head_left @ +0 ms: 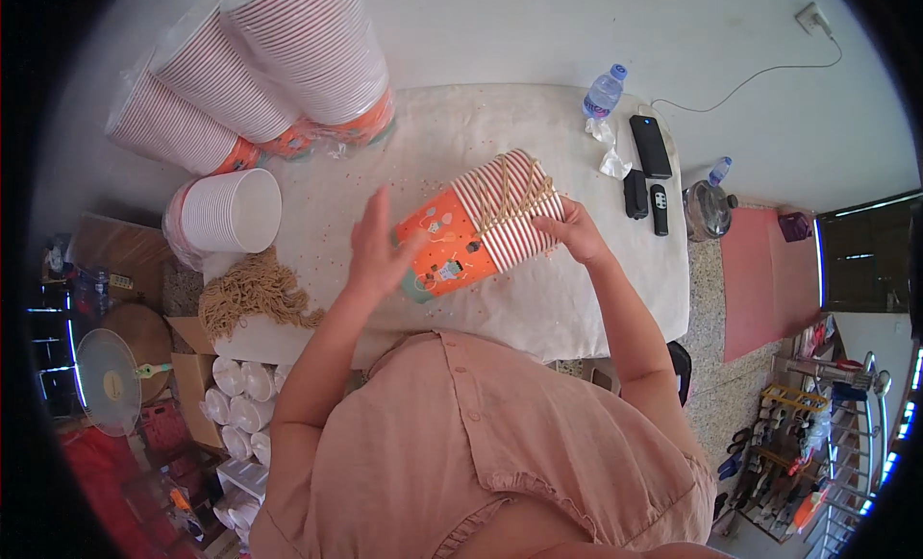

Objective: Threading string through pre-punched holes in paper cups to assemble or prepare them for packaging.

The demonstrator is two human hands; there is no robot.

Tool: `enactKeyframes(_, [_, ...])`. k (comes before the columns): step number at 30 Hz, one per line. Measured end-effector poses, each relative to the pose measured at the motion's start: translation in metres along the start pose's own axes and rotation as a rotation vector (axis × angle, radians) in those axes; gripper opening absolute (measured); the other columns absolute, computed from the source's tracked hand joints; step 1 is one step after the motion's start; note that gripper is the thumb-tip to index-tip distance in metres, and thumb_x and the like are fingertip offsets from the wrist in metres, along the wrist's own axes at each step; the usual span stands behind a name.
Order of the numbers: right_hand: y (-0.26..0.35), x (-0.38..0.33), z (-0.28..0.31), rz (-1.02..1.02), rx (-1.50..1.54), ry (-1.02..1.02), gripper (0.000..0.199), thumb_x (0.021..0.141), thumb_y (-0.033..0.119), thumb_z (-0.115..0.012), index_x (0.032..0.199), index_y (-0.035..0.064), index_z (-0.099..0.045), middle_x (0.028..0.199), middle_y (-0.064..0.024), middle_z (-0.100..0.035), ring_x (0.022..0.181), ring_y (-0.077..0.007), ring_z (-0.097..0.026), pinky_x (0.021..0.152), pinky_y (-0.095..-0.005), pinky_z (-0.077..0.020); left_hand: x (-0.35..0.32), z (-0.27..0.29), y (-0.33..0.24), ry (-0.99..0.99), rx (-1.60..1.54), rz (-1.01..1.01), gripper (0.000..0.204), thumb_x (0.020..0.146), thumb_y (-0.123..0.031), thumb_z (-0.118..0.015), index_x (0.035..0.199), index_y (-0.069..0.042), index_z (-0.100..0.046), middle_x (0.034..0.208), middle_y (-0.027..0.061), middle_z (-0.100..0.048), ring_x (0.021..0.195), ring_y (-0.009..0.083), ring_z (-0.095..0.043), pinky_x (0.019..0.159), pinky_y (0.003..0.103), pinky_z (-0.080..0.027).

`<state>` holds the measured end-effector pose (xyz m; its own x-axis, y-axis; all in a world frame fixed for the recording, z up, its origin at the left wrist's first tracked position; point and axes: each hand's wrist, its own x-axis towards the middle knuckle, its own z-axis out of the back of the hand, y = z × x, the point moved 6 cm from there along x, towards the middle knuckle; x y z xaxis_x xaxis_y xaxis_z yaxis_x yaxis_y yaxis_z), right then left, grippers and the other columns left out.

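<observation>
A nested stack of orange paper tubs (pixel 447 240) with white-and-red rims lies tilted on its side above the cloth-covered table. Several tan cords (pixel 510 205) drape across the rims. My right hand (pixel 579 232) grips the stack at its rim end, thumb over the edge; its other fingers are partly hidden behind. Beside the base end, my left hand (pixel 380 247) has its fingers stretched out and apart, the thumb close to the orange side. Whether that thumb touches the tub, I cannot tell. A loose pile of tan cords (pixel 252 298) lies on the table's left part.
Tall plastic-wrapped tub stacks (pixel 308 54) stand at the back left, with a white tub stack (pixel 231 211) lying nearer. A water bottle (pixel 604 93), crumpled tissue (pixel 612 160) and a black device (pixel 650 146) sit on the right. White cups (pixel 245 396) fill a box below left.
</observation>
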<state>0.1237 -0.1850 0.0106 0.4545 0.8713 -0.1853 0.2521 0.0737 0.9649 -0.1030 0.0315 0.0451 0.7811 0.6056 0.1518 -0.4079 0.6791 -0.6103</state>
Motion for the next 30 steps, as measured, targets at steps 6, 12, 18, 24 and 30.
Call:
enactKeyframes(6, [-0.011, -0.003, 0.003, 0.067, 0.105, -0.116, 0.029, 0.085, 0.011, -0.069, 0.111, 0.0008, -0.062, 0.096, -0.0037, -0.069, 0.079, -0.0092, -0.064, 0.072, -0.0257, -0.0528, -0.039, -0.017, 0.035, 0.305, -0.657, 0.607, 0.057, 0.098, -0.049, -0.042, 0.113, 0.003, -0.059, 0.102, 0.0092, -0.064, 0.092, 0.0167, -0.057, 0.084, 0.033, -0.044])
enactKeyframes(12, [-0.006, -0.019, -0.010, 0.223, 0.293, -0.219, 0.031, 0.087, 0.007, -0.066, 0.117, 0.0012, -0.059, 0.106, -0.0045, -0.068, 0.092, -0.0121, -0.064, 0.083, -0.0293, -0.0521, 0.004, 0.020, -0.015, 0.097, -0.586, 0.189, 0.034, 0.091, -0.026, -0.065, 0.112, 0.000, -0.059, 0.099, 0.0083, -0.062, 0.093, 0.0152, -0.059, 0.082, 0.031, -0.047])
enactKeyframes(18, [-0.028, -0.029, -0.039, 0.164, 0.245, -0.106, 0.040, 0.085, 0.008, -0.069, 0.123, 0.0032, -0.058, 0.118, -0.0044, -0.063, 0.107, -0.0142, -0.058, 0.088, -0.0310, -0.0495, 0.064, 0.088, -0.104, 0.001, -0.425, -0.186, 0.044, 0.086, -0.019, -0.068, 0.124, -0.001, -0.056, 0.121, 0.0150, -0.059, 0.112, 0.0241, -0.057, 0.094, 0.036, -0.044])
enactKeyframes(24, [-0.060, -0.006, -0.046, 0.161, 0.199, -0.310, 0.047, 0.083, 0.009, -0.071, 0.126, 0.0035, -0.055, 0.120, -0.0054, -0.062, 0.110, -0.0165, -0.057, 0.096, -0.0327, -0.0462, 0.083, 0.098, -0.190, 0.014, -0.113, -0.678, 0.055, 0.080, -0.015, -0.070, 0.131, -0.008, -0.054, 0.135, 0.0121, -0.052, 0.127, 0.0291, -0.047, 0.105, 0.040, -0.037])
enactKeyframes(30, [-0.037, 0.009, -0.017, 0.273, 0.402, -0.333, 0.022, 0.085, 0.010, -0.068, 0.104, 0.0034, -0.059, 0.089, -0.0054, -0.063, 0.079, -0.0143, -0.059, 0.066, -0.0287, -0.0477, 0.078, 0.087, -0.272, 0.022, 0.052, -1.040, 0.053, 0.078, -0.018, -0.070, 0.129, -0.017, -0.058, 0.139, 0.0047, -0.051, 0.131, 0.0246, -0.043, 0.111, 0.047, -0.029])
